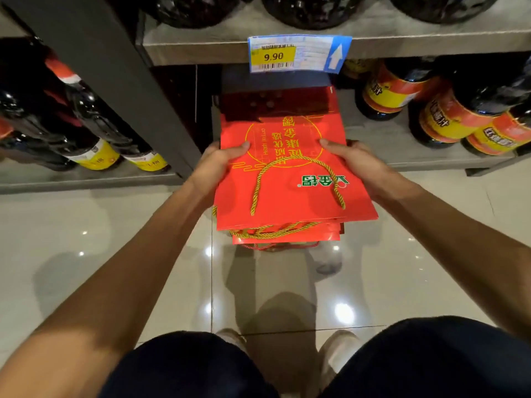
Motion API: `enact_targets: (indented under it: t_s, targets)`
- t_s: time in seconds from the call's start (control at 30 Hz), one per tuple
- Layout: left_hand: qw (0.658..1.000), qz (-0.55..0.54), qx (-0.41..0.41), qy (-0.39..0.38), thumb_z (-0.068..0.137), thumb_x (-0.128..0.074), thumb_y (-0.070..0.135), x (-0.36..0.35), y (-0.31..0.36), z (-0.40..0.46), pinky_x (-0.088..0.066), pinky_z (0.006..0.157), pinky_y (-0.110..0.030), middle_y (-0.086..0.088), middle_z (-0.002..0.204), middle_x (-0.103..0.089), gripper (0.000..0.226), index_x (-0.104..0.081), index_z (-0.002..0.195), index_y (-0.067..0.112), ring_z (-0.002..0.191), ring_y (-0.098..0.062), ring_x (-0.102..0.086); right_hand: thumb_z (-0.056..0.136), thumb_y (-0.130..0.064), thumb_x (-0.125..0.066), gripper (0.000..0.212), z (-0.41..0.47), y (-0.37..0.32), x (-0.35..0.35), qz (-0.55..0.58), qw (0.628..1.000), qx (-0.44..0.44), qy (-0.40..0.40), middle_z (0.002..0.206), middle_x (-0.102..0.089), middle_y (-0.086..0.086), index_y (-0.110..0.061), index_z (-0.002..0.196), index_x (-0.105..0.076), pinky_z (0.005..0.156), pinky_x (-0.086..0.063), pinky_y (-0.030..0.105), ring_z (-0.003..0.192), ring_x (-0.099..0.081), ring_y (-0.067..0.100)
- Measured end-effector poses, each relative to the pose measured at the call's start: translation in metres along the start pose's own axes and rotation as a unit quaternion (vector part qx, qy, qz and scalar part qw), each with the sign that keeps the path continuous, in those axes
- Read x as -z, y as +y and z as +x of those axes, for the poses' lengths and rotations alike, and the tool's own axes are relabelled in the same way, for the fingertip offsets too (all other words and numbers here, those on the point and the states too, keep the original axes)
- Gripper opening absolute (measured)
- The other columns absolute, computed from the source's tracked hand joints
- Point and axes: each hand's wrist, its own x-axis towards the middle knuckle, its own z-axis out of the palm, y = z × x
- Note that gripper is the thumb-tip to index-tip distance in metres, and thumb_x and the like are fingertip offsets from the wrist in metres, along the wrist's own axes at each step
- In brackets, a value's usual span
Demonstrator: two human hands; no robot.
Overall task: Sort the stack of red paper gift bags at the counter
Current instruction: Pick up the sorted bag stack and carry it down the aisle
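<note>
A stack of flat red paper gift bags [290, 196] with gold rope handles and gold print is held level in front of a low shelf, its far end reaching into the shelf opening. My left hand [221, 163] grips the stack's left edge, thumb on top. My right hand [356, 165] grips the right edge the same way. Under the top bag, the edges of several more bags [287, 238] and loose gold and red cords stick out toward me.
The grey shelf [388, 133] carries dark bottles with red and yellow labels [448, 116] at the right and more bottles [94, 139] at the left beyond a dark upright. A 9.90 price tag [298, 54] hangs above. Glossy tiled floor [115, 239] lies below.
</note>
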Motion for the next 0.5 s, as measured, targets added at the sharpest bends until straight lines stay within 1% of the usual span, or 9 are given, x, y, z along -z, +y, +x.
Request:
enact_targets:
  t_s: [0.07,0.13,0.2,0.23,0.27,0.33,0.37,0.43,0.5]
  targets:
    - [1.0,0.012,-0.009,0.024,0.091,-0.074,0.017,0.0,0.001,0.017,-0.062,0.08,-0.038,-0.014,0.104,-0.078,0.034,-0.072,0.122,0.004,0.08,-0.025,-0.076,0.091,-0.033,-0.076,0.048,0.016,0.0,0.001,-0.014,1.0,0.016,0.007,0.107,-0.077,0.016,-0.006,0.13,-0.063,0.077,-0.065,0.046,0.079,-0.077,0.026]
    - [1.0,0.009,-0.01,0.022,0.09,-0.076,0.018,-0.001,0.002,0.032,-0.063,0.082,-0.042,-0.016,0.109,-0.077,0.034,-0.073,0.121,0.005,0.088,-0.029,-0.075,0.092,-0.029,-0.076,0.047,0.028,-0.002,0.001,0.002,1.0,0.025,0.018,0.102,-0.078,0.015,-0.005,0.13,-0.06,0.068,-0.065,0.041,0.075,-0.077,0.024]
    - [1.0,0.003,-0.011,0.022,0.089,-0.077,0.019,-0.003,0.003,0.042,-0.062,0.087,-0.046,-0.018,0.115,-0.075,0.037,-0.072,0.122,0.004,0.095,-0.032,-0.074,0.094,-0.024,-0.074,0.035,0.036,-0.008,-0.001,0.008,0.999,0.033,0.025,0.086,-0.079,0.008,-0.007,0.123,-0.062,0.057,-0.061,0.032,0.066,-0.076,0.019]
    - [1.0,-0.002,-0.012,0.026,0.089,-0.076,0.018,-0.004,0.004,0.046,-0.062,0.086,-0.045,-0.018,0.114,-0.075,0.037,-0.071,0.122,0.003,0.092,-0.031,-0.074,0.094,-0.023,-0.074,0.032,0.039,-0.011,-0.001,0.008,0.999,0.037,0.03,0.081,-0.079,0.006,-0.009,0.12,-0.062,0.054,-0.06,0.029,0.063,-0.075,0.017]
    - [1.0,-0.006,-0.01,0.029,0.091,-0.075,0.017,-0.006,0.006,0.049,-0.063,0.082,-0.042,-0.017,0.11,-0.075,0.033,-0.071,0.12,0.003,0.086,-0.028,-0.075,0.092,-0.025,-0.076,0.037,0.043,-0.012,0.0,0.003,0.999,0.04,0.037,0.082,-0.079,0.006,-0.01,0.121,-0.061,0.054,-0.059,0.029,0.064,-0.076,0.018]
    - [0.999,0.003,0.012,0.034,0.094,-0.072,0.018,-0.01,0.012,0.053,-0.064,0.075,-0.036,-0.011,0.098,-0.076,0.016,-0.072,0.107,0.009,0.075,-0.022,-0.074,0.086,-0.03,-0.082,0.049,0.048,-0.014,0.002,-0.016,0.998,0.039,0.052,0.091,-0.079,0.011,-0.007,0.124,-0.061,0.058,-0.06,0.033,0.07,-0.077,0.022]
    - [0.999,0.015,0.033,0.036,0.096,-0.07,0.02,-0.013,0.017,0.053,-0.064,0.071,-0.034,-0.008,0.088,-0.076,0.008,-0.071,0.099,0.012,0.068,-0.02,-0.073,0.085,-0.031,-0.083,0.043,0.05,-0.016,0.003,-0.025,0.997,0.041,0.052,0.09,-0.079,0.011,-0.008,0.117,-0.065,0.06,-0.061,0.034,0.07,-0.077,0.023]
    - [0.995,0.051,0.073,0.043,0.099,-0.064,0.023,-0.015,0.027,0.056,-0.061,0.061,-0.028,-0.002,0.07,-0.073,0.018,-0.069,0.084,0.016,0.056,-0.016,-0.069,0.087,-0.031,-0.081,0.026,0.055,-0.021,0.006,-0.048,0.996,0.047,0.059,0.085,-0.079,0.008,-0.014,0.1,-0.068,0.067,-0.063,0.036,0.071,-0.075,0.022]
    - [0.993,0.078,0.074,0.042,0.101,-0.06,0.021,-0.015,0.035,0.058,-0.056,0.051,-0.022,0.0,0.057,-0.068,0.034,-0.069,0.069,0.015,0.045,-0.013,-0.064,0.086,-0.032,-0.081,0.028,0.063,-0.027,0.008,-0.068,0.994,0.056,0.067,0.085,-0.079,0.006,-0.012,0.102,-0.072,0.071,-0.063,0.035,0.071,-0.075,0.021]
